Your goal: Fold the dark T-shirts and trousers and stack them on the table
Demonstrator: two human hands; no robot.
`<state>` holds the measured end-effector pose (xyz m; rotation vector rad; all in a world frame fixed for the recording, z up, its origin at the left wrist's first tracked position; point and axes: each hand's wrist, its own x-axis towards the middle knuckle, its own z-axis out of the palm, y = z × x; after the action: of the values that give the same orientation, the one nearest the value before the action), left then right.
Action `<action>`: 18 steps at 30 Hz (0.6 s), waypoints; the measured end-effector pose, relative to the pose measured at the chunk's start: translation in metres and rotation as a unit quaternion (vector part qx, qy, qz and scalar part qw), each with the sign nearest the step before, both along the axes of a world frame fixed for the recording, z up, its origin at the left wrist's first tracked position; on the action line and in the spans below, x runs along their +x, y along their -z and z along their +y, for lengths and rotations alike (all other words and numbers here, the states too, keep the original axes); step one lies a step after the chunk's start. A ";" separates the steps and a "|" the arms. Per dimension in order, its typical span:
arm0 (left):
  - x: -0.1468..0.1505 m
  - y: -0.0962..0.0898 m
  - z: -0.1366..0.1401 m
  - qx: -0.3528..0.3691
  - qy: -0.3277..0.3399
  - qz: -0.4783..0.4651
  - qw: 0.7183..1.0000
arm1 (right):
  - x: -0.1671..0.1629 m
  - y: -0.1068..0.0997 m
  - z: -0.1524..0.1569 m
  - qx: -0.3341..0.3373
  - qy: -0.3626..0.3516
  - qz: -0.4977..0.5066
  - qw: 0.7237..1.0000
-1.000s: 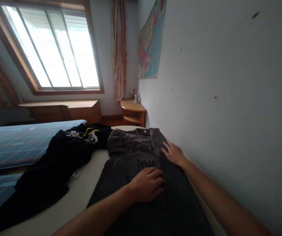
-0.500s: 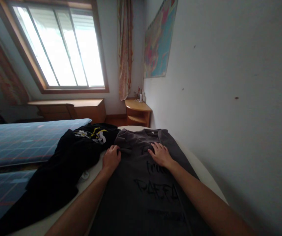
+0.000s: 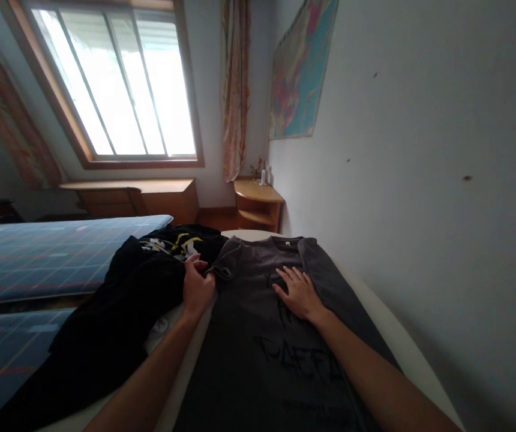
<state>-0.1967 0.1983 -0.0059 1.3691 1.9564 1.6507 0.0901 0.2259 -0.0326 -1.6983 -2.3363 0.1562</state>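
Observation:
A dark grey T-shirt (image 3: 240, 348) with black lettering lies front up on a pale, round-edged surface, its collar at the far end. My left hand (image 3: 198, 287) pinches the edge of its left sleeve, raised slightly and pulled outward. Flat on the chest, over part of the lettering, rests my right hand (image 3: 298, 293) with its fingers spread. Beside my left hand lies a crumpled black garment (image 3: 118, 300) with a yellow and white print.
The pale surface (image 3: 388, 324) runs along the white wall (image 3: 442, 240) on the right. Blue checked mattresses (image 3: 60, 255) lie to the left. A wooden corner shelf (image 3: 258, 192) and a low desk (image 3: 163, 189) stand at the back below the window.
My left hand has moved a little left, drawing the sleeve edge outward and up. My right hand stays flat on the shirt. The view has turned slightly left.

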 end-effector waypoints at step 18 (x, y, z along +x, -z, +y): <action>0.002 -0.006 0.016 -0.203 0.069 0.260 0.942 | -0.006 -0.005 -0.011 -0.014 -0.051 0.003 0.999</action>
<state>-0.1947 0.2145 -0.0001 1.8312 2.2339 0.7997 0.0843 0.2148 -0.0276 -1.5898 -2.4272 0.2129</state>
